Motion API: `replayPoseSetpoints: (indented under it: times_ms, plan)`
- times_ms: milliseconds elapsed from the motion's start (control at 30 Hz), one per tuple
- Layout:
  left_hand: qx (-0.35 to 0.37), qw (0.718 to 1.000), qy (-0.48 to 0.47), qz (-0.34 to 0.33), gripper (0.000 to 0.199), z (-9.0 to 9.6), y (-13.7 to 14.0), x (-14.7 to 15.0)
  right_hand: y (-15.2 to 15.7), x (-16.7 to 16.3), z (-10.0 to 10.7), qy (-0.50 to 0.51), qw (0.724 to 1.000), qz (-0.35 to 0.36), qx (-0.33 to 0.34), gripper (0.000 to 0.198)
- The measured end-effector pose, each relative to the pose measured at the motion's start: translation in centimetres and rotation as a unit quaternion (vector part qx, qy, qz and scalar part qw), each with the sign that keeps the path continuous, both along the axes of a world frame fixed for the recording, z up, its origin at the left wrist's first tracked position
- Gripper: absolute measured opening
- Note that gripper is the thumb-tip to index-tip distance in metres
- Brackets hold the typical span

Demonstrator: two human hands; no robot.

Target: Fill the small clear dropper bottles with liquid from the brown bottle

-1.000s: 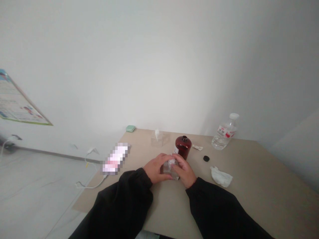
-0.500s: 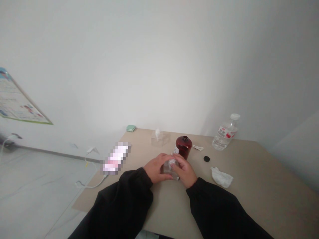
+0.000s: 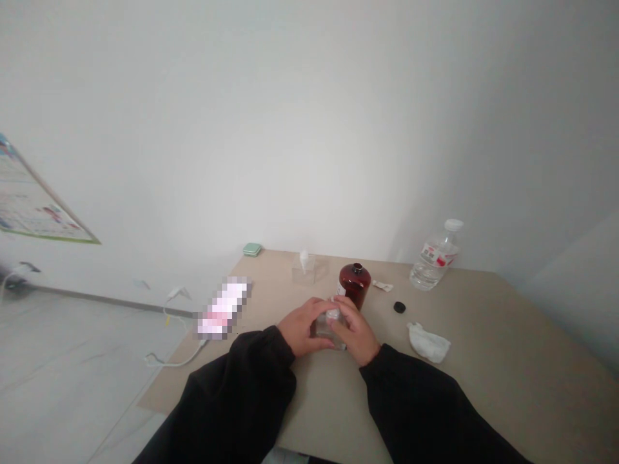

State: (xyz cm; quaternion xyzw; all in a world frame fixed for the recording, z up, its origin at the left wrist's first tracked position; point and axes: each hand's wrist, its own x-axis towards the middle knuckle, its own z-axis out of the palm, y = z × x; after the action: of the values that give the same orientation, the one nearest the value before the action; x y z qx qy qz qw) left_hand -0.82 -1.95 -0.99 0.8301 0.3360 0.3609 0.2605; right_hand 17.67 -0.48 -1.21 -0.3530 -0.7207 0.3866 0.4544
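Note:
Low over the tabletop, a small clear square bottle (image 3: pixel 323 327) is held between both hands. My left hand (image 3: pixel 304 328) wraps round its left side, thumb toward me. At the bottle's whitish top, my right hand (image 3: pixel 356 332) is closed with thumb and fingers; the fingers partly hide that top. Just behind my right fingers stands a dark red-brown bottle (image 3: pixel 355 283), its neck uncapped. A second clear square bottle (image 3: pixel 303 269) with a white top stands farther back. To the right lies a small black cap (image 3: pixel 399 307).
A crumpled white tissue (image 3: pixel 428 343) and a small white scrap (image 3: pixel 382 286) lie on the right. A water bottle (image 3: pixel 436 255) stands near the wall. On the left are a phone (image 3: pixel 224 308) with a white cable (image 3: pixel 178 363) and a small green case (image 3: pixel 252 249).
Both hands keep their hold on the small clear bottle with hardly any movement. The whole view has shifted very slightly.

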Motion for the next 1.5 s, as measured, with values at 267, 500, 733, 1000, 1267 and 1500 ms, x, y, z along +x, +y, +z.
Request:
replayPoseSetpoints:
  times_ms: [267,500,733,1000,1267,1500]
  plan:
    - [0.004,1.0,0.001,0.005,0.074,0.1,-0.1,-0.1,0.3,0.6,0.4,-0.072,0.996,-0.001,0.048,0.033]
    - [-0.005,0.999,0.019,0.045,0.073,0.5,-0.2,0.4,-0.2,-0.2,1.0,-0.086,0.992,-0.071,0.059,0.029]
    - [-0.003,0.999,0.006,0.046,0.074,0.2,-0.5,0.5,-0.7,-0.4,1.4,-0.091,0.99,-0.067,0.085,0.025]
    - [-0.13,0.982,-0.123,0.064,0.124,-1.0,-0.3,0.7,-1.0,0.7,2.0,-0.103,0.986,-0.114,0.065,0.04]
    - [-0.158,0.972,-0.172,0.033,0.129,-1.7,0.2,0.5,-2.7,1.7,10.5,-0.346,0.908,0.007,0.236,0.026]
    - [-0.195,0.959,-0.204,-0.007,0.132,-2.0,0.6,0.1,-1.9,-0.3,11.9,-0.509,0.847,0.07,0.138,0.035]
